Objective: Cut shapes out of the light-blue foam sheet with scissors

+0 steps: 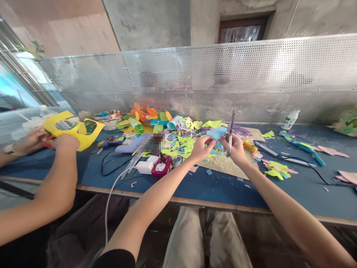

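Observation:
A small light-blue piece of paper (216, 133) is pinched in my left hand (203, 147), which is closed on its lower left edge. My right hand (235, 149) is closed around a pair of scissors (230, 143), whose blades point up beside the paper. Its fingertips reach the paper's right side, but whether they also grip it I cannot tell. Both hands are above a brown sheet (223, 165) strewn with paper scraps. A heap of lime-green scraps (184, 143) lies just left of my hands.
A co-worker's hands (67, 143) hold red-handled scissors and a yellow sheet (86, 139) at left. A magenta power adapter (162, 166) with a white cable sits near the front. Glue guns (301, 145) and a white bottle (290, 120) are on the right. Behind stands a perforated metal panel (251, 74).

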### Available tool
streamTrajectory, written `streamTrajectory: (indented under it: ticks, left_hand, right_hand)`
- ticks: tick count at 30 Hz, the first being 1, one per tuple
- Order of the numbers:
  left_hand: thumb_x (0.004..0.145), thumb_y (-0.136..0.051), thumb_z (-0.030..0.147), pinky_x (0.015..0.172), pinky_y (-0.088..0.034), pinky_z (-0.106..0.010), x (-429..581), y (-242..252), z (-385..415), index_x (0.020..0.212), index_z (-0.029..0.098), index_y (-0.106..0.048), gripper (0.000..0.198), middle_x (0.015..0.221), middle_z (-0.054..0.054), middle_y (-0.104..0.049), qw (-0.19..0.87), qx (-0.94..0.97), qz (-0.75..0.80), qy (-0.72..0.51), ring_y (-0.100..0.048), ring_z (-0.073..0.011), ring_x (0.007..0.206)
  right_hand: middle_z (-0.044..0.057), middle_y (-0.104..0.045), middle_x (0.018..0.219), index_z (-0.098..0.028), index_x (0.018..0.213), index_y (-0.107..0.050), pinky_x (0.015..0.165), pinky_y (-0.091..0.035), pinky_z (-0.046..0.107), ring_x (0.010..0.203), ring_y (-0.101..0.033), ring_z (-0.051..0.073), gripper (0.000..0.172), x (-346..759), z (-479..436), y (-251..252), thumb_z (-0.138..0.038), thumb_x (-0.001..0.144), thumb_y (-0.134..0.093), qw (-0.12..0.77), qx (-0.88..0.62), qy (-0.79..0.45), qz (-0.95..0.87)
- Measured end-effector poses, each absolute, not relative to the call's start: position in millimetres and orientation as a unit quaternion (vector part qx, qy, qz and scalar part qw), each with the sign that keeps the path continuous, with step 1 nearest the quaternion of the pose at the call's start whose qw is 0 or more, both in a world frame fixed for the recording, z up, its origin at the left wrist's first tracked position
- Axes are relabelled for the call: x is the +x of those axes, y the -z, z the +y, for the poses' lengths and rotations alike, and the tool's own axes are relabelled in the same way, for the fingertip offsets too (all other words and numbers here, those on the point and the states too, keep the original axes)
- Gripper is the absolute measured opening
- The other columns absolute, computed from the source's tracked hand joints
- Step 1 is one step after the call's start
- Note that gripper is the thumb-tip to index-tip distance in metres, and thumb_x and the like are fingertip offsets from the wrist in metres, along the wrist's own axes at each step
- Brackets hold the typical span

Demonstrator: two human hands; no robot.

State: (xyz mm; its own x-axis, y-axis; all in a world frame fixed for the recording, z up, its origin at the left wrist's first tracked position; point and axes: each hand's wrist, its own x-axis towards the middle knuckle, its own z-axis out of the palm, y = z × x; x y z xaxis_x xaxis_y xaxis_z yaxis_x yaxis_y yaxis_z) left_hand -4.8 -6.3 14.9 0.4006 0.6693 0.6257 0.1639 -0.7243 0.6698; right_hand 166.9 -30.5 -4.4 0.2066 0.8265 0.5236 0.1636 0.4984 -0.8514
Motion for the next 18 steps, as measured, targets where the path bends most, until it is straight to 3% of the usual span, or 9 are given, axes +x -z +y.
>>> streamTrajectory:
  ticks: [5,10,18]
  left_hand:
    - [0.092,-0.049,0.051,0.060,-0.043,-0.027,-4.4,-14.1,-5.7,0.084,0.017,-0.065,0.038,0.070,-0.004,-0.067,0.261,0.796,0.272,-0.473,-0.059,-0.0143,0.061]
    - [0.089,-0.054,0.053,0.057,-0.043,-0.027,-3.2,-10.2,-1.0,0.076,0.016,-0.062,0.040,0.065,-0.004,-0.064,0.279,0.778,0.288,-0.483,-0.057,-0.0145,0.058]
    - [0.090,-0.050,0.047,0.060,-0.043,-0.025,-7.2,-20.3,3.3,0.069,0.019,-0.053,0.036,0.065,0.000,-0.058,0.372,0.675,0.276,-0.574,-0.050,-0.0109,0.058]
  right_hand:
    - [-0.003,-0.051,0.065,-0.021,0.087,-0.059,0.054,-0.039,0.029,0.055,-0.044,0.014,0.030,167.3,-27.2,8.1,-0.046,0.077,-0.069,0.636,-0.435,-0.243,-0.590]
    - [-0.002,-0.053,0.069,-0.021,0.083,-0.056,0.057,-0.040,0.029,0.059,-0.046,0.015,0.031,171.1,-24.2,10.0,-0.050,0.079,-0.066,0.616,-0.459,-0.214,-0.603]
    - [0.000,-0.056,0.071,-0.019,0.078,-0.058,0.062,-0.041,0.029,0.066,-0.051,0.017,0.038,173.9,-30.5,4.7,-0.057,0.084,-0.059,0.473,-0.517,-0.242,-0.671]
